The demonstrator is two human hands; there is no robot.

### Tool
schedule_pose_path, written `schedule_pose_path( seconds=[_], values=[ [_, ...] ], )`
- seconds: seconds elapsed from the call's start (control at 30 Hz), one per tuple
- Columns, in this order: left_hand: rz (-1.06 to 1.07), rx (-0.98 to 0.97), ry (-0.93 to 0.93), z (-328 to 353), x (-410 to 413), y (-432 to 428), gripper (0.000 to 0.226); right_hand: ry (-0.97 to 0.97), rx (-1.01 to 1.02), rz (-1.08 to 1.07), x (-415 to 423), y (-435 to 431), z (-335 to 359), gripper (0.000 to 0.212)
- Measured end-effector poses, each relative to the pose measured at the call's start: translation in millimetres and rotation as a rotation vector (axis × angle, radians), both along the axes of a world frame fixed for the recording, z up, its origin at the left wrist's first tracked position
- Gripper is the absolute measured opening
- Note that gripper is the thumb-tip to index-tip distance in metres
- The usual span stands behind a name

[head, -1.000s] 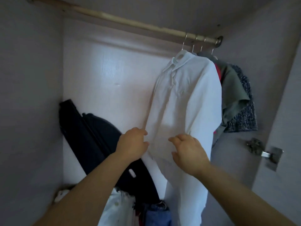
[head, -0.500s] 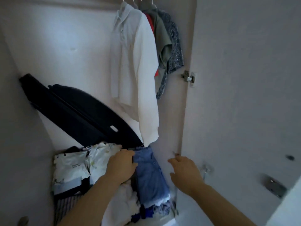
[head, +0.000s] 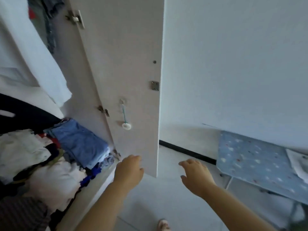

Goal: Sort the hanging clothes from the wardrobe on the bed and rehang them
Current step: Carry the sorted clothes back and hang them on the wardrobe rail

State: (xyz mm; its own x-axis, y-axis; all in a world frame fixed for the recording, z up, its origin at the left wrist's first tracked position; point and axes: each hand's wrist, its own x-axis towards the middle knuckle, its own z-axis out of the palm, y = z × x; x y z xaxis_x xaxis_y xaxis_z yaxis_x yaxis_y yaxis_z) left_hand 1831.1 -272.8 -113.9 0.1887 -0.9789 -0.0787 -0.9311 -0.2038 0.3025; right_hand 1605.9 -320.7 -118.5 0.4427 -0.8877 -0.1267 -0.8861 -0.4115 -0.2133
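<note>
Both hands have come out of the wardrobe since half a second ago. The left hand (head: 129, 169), which then rested on the folded pile, is now at the lower corner of the open white wardrobe door (head: 133, 64), its fingers loosely curled around nothing. The right hand (head: 195, 174) hangs empty just right of that door's free edge, fingers relaxed and spread. The long white hanging shirt (head: 33, 60) is left of the door, high above and well apart from both hands, with the grey and red hanging garments (head: 48, 17) between it and the door's hinge side.
</note>
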Motion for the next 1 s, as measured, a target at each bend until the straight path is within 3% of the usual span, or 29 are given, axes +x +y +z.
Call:
schedule_pose_path(
  seconds=[0.5, 0.73, 1.0],
  values=[
    [-0.989, 0.116, -0.076, -8, -411, 78, 0.041, 0.062, 0.061, -0.97, -366, 268, 3, 0.048],
    [-1.421, 0.1, -0.088, 8, -614, 224, 0.044, 0.057, 0.092, -1.428, -490, 481, 10, 0.044],
    [-1.705, 0.143, -0.049, 12, -785, 437, 0.041, 0.002, 0.095, -1.731, -593, 706, 0, 0.042]
  ],
)
